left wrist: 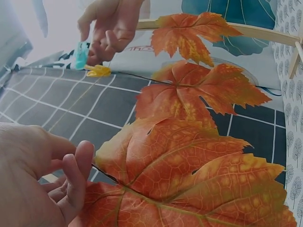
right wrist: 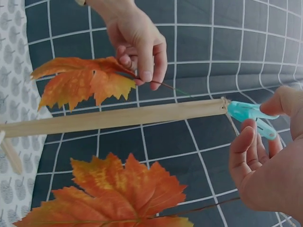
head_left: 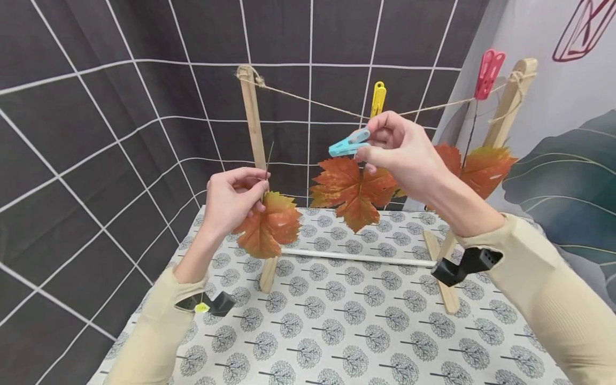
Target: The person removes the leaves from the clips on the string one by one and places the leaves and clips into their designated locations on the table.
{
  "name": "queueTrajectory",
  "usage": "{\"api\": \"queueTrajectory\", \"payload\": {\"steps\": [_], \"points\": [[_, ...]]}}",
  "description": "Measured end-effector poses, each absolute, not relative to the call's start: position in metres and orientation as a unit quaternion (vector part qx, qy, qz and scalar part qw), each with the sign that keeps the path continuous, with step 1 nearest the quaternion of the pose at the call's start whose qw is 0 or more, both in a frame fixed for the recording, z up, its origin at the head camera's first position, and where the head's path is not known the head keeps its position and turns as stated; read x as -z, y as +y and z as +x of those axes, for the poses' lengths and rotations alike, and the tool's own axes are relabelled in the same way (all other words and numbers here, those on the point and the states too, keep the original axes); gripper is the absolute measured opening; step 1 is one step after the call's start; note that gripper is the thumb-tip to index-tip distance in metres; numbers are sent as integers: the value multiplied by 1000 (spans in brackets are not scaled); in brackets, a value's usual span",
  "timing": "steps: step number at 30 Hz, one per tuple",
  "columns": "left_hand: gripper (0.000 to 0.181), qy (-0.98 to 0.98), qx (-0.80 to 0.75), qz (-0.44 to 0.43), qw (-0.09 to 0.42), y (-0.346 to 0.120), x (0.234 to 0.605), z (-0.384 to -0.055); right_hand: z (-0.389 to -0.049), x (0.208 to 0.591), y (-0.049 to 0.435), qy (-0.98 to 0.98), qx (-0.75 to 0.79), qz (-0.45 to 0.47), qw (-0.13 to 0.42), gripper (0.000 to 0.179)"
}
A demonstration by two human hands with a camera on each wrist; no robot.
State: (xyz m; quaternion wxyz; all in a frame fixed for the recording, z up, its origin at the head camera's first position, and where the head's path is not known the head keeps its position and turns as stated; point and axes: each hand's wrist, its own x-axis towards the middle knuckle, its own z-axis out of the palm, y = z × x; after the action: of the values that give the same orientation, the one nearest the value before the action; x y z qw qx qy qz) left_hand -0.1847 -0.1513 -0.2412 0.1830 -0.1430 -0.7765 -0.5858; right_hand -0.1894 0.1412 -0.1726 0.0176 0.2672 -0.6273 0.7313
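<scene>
My left hand [head_left: 235, 199] pinches the thin stem of an orange artificial maple leaf [head_left: 270, 227], which hangs below the fingers near the left wooden post [head_left: 253, 117]. Between the thumb and fingers of my right hand [head_left: 404, 152] is a light-blue clothespin [head_left: 349, 143], its nose pointing left. Behind that hand, a yellow clothespin [head_left: 378, 99] sits on the twine [head_left: 313, 100], and a second orange leaf [head_left: 353, 190] hangs beneath it. A pink clothespin [head_left: 489, 75] at the right end of the twine holds the stem of another leaf [head_left: 486, 170], partly hidden by my right arm.
The right wooden post [head_left: 511, 107] carries the twine's other end. A white rod [head_left: 356, 258] joins the stand's feet low down. Below lies a tree-print tablecloth [head_left: 308, 331]. A dark grid-patterned curtain [head_left: 144, 133] stands behind and to the left.
</scene>
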Motion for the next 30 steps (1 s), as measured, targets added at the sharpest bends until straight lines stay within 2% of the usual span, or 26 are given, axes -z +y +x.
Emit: {"api": "queueTrajectory", "payload": {"steps": [23, 30], "points": [[17, -833, 520, -148, 118, -162, 260, -171, -170, 229, 186, -573, -773, 274, 6, 27], [17, -846, 506, -142, 83, -166, 267, -168, -164, 245, 200, -560, -785, 267, 3, 29]]}}
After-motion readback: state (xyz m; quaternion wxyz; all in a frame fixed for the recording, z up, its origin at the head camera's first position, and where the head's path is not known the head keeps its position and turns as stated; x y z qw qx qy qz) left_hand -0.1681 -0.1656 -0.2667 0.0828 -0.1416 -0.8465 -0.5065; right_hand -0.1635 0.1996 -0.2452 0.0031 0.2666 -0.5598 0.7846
